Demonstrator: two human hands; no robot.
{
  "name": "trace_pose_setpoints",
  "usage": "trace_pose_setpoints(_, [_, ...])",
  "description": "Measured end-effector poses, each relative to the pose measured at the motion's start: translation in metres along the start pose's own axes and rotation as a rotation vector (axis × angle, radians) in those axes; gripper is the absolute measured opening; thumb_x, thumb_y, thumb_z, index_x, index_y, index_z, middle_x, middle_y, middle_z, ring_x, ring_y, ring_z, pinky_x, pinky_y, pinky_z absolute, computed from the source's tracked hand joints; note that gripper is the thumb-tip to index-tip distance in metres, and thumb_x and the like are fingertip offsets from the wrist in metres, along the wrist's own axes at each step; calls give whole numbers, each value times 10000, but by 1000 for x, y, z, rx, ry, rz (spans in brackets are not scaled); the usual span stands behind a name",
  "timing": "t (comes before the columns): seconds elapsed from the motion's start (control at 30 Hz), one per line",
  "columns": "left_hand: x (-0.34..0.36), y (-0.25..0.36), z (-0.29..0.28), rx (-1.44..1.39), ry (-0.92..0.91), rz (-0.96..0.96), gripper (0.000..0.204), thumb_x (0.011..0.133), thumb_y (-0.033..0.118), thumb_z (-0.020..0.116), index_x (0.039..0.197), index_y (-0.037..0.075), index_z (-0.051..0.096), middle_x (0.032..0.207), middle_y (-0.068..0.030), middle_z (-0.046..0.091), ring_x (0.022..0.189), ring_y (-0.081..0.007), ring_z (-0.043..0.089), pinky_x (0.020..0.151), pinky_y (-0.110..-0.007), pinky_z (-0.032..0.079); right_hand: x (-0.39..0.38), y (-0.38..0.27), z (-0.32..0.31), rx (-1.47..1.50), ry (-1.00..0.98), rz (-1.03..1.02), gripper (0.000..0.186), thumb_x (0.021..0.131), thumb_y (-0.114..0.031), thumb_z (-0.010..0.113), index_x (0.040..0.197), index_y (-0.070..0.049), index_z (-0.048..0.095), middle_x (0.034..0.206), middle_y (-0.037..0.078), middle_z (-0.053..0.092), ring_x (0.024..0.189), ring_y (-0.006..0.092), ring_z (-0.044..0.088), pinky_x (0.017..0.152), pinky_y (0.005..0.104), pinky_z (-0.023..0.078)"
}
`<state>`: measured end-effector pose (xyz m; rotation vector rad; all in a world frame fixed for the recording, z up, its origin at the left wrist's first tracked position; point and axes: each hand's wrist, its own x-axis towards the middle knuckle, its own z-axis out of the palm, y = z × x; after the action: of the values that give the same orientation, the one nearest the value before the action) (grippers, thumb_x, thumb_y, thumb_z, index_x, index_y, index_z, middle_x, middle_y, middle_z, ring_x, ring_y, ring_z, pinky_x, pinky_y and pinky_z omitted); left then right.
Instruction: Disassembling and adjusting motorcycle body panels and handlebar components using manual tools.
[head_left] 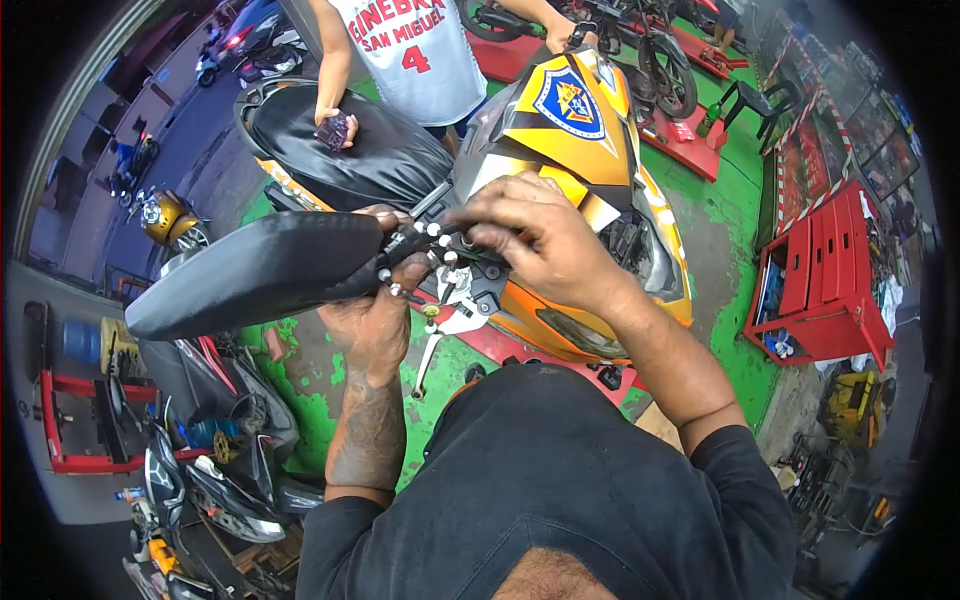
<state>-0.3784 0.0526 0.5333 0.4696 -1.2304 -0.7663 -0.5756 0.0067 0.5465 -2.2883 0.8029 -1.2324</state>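
My left hand (372,315) is wrapped round the bracketed end of a long, black cushion-like part (255,275), which looks like a small seat or backrest pad. At that end, a dark bracket (405,242) carries several shiny silver round-headed fittings. My right hand (545,235) is curled over the same end from the right, fingers pinched together; what lies between them is hidden. Just beyond both hands stands a yellow and black motorcycle (570,100) with a long black saddle (385,145). A silver lever-like metal piece (430,350) points down below the bracket.
Across the motorcycle stands another person (405,60), one hand holding a dark purplish object (335,130). A red tool cabinet (825,265) is at the right. Parked scooters (235,430) crowd the lower left. A red platform (685,145) lies on the green floor (715,280).
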Motion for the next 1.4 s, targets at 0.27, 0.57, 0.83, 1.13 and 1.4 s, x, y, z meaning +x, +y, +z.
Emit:
trace_pose_setpoints(0.27, [0,6,2,69,89,-28,374,804,-109,713,1154,-27,608,1189,-183,618,1077,-248,619,968,-385,502,-60,23,-23,-691,6,-157,572,727,-347,821,1245,-176,649,1310,28,578,1163,271,562,1042,466,415])
trace_pose_setpoints(0.57, [0,8,7,41,60,-44,364,830,-60,726,1174,-23,612,1138,-184,654,1099,-280,630,992,-434,491,-53,23,-10,-613,0,-225,514,759,-333,796,1217,-170,627,1266,48,555,1261,277,488,1077,488,389])
trace_pose_setpoints(0.83, [-1,14,8,66,94,-81,359,846,-41,721,1185,-9,607,1147,-152,658,1067,-240,641,922,-350,515,-47,20,-9,-735,-105,-281,447,839,-272,693,1263,-159,605,1251,84,530,1244,285,489,1070,501,392])
trace_pose_setpoints(1.13, [1,21,13,139,98,-89,293,831,-146,657,1103,-39,664,1082,-126,693,998,-193,656,908,-334,537,-31,-2,-10,-811,-146,-410,343,804,-155,638,1134,-65,647,1037,73,569,1079,255,578,1025,482,477])
trace_pose_setpoints(1.4, [1,21,14,260,78,-181,366,782,-151,679,1126,-40,624,1051,-139,687,975,-222,663,886,-361,543,-16,-11,-13,-793,-183,-301,214,746,-159,619,939,-69,600,1008,78,588,930,239,591,796,357,509])
